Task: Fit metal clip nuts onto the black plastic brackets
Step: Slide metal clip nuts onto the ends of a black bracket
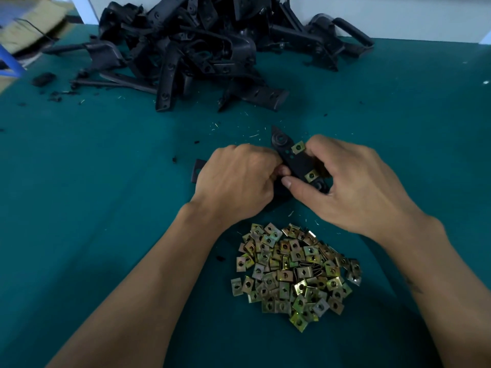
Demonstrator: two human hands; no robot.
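- Black bracket [297,166], two clip nuts [297,147] fitted, held mid-surface [106,181]; we see both hands curled around it: left hand [236,181], right hand [353,181].
- Loose nut pile [295,272] near us; bracket heap [202,49] far back.

Bracket heap [202,43] ahead (nuts [295,274] near)

teal cloth-covered table [93,181] with small black scraps [55,95] and pale slivers [252,135] scattered on it; blurred cardboard box [29,25] at far left corner, blue frame piece [9,59] beside it; white wall [398,14] behind
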